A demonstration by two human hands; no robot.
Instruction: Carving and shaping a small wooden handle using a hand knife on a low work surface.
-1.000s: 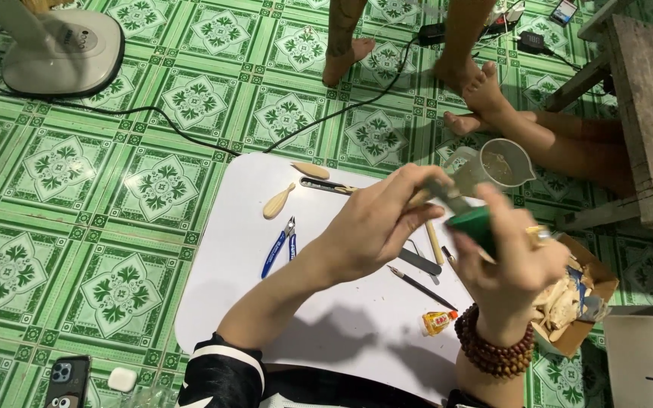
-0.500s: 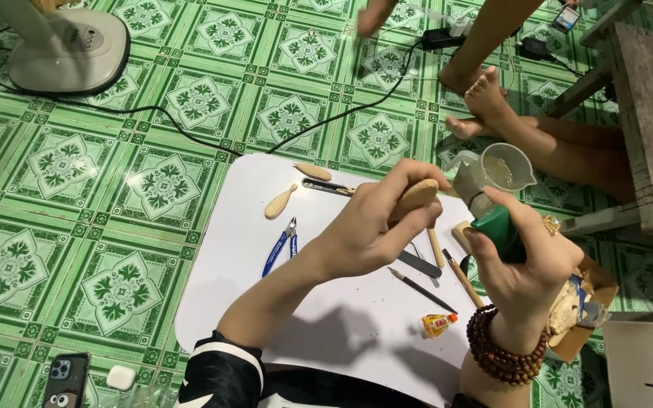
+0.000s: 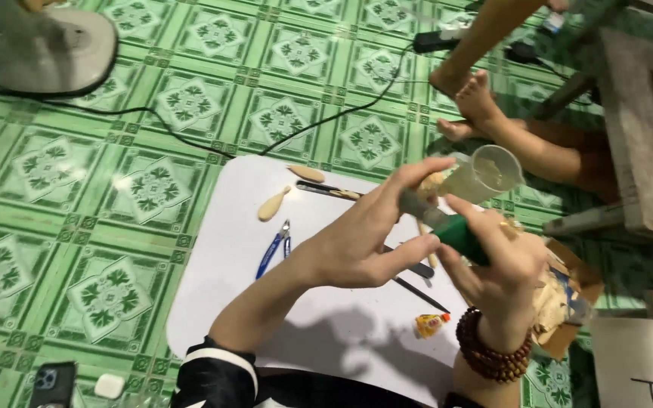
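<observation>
Green tiled floor is carrying a low white tabletop [image 3: 213, 302]. Above it, the right hand [image 3: 504, 268] is clamping its fingers around a green tool [image 3: 459, 236], while the left hand [image 3: 364, 238] is pinching the tool's tip, probably steadying it. Pliers [image 3: 273, 249] are lying nearby.

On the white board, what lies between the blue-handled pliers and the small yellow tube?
In the head view, nothing lies between the blue-handled pliers and the small yellow tube; only the left hand and forearm pass above that bare white board.
</observation>
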